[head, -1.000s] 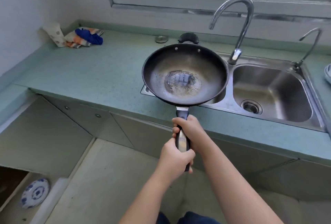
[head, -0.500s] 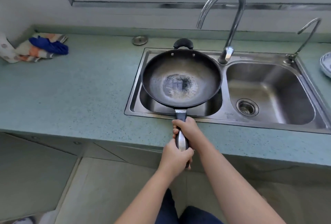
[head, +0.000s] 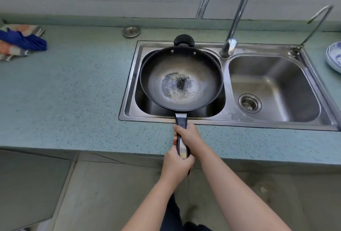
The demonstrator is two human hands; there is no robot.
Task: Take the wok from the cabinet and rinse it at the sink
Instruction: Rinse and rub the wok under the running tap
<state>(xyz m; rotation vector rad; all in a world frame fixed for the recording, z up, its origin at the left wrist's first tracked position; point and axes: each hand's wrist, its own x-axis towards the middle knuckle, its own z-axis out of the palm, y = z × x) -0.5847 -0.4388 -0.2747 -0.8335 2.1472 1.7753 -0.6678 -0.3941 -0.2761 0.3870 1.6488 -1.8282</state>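
A black wok (head: 200,70) with a scorched patch at its centre hangs level in the left basin of the steel double sink (head: 228,118). Its long handle (head: 181,121) points back toward me over the sink's front rim. My right hand (head: 188,135) grips the handle close to the pan. My left hand (head: 177,167) grips the handle's end, just behind the right. The tall chrome tap (head: 238,5) arches over the divider, its spout above the wok's far right; no water runs.
A small second tap (head: 313,24) stands at the sink's back right. A blue-and-white plate (head: 335,57) lies at the counter's right edge. Cloths (head: 20,41) lie at the far left, and a round metal stopper (head: 131,31) sits behind the sink. Cabinet fronts run below the counter.
With both hands on its handle, the wok has moved from above the counter's edge forward and down into the left basin. The view has closed in on the sink.
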